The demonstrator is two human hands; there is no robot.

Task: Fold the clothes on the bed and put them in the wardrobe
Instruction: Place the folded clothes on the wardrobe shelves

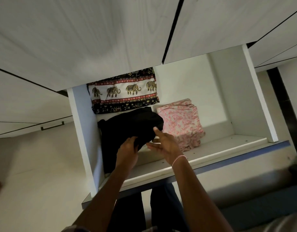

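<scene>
A folded black garment (127, 128) lies at the left end of a white wardrobe shelf (219, 148). My left hand (126, 151) grips its near edge, fingers curled into the cloth. My right hand (162, 143) is beside it with fingers straight, its fingertips touching the garment's right edge. Behind the black garment sits a folded elephant-print cloth (124, 91). To the right lies a folded pink floral garment (181, 124).
The shelf's left side panel (84, 131) stands close to the black garment. Closed white cabinet doors (94, 39) hang above the opening. The right half of the shelf is bare white board. Dark clothes (162, 210) hang below the shelf.
</scene>
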